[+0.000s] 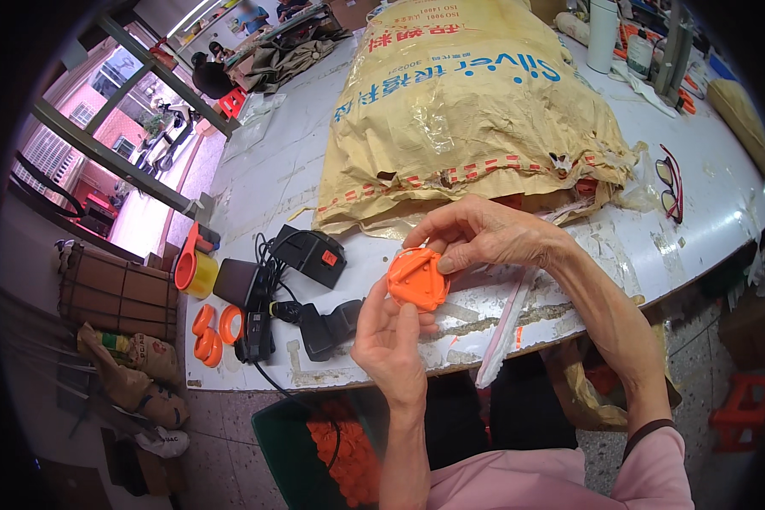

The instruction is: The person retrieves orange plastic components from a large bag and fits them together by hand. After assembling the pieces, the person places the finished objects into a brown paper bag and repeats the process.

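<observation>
"While both hands are on the orange piece (416, 279), which step is this?"

"Handling or checking it, I'd judge; the next move calls for a steady hold and careful fingers."

"Where is it, exactly?"

"Between them, over the tabletop (707, 231): the left hand (391, 353) grips from seven o'clock, the right hand (495, 235) pinches its rim from two. Farther off at seven sits the green bin (274, 450)."

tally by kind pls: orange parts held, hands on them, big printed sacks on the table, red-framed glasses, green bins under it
Held orange part: 1
Hands: 2 (left hand, right hand)
Printed yellow sack: 1
Red-framed glasses: 1 pair
Green bin: 1
Total: 6
</observation>
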Demonstrator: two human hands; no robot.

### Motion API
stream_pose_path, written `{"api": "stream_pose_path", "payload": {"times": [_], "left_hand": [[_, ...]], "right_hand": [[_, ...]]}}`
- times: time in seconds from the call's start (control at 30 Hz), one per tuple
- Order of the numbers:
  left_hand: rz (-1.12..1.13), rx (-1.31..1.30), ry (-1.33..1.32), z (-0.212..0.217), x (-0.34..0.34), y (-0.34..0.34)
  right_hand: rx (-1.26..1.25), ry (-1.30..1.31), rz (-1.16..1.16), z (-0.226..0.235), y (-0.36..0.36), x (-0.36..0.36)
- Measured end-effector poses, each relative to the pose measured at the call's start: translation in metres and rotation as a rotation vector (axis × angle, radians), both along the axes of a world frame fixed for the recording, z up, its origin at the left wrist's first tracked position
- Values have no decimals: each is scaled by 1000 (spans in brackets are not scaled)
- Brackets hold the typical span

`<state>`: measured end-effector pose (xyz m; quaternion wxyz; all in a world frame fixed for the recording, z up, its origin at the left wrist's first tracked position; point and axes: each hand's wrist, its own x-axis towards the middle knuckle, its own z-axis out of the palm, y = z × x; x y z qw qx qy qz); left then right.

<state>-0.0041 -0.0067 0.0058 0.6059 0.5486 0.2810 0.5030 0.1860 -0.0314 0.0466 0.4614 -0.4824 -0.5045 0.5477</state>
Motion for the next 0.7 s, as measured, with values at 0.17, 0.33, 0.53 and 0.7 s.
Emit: {"api": "stream_pose_path", "payload": {"times": [0.17,0.33,0.53,0.7], "left_hand": [[23,-15,-4,-1,-4,3],[17,-7,-4,-1,1,1],[32,13,9,0,2,1],[49,7,15,0,3,0]], "right_hand": [[3,-19,30,1,4,-2],[-7,-80,25,3,0,4],[25,-73,64,3,1,2],[75,-48,45,5,-1,-2]]}}
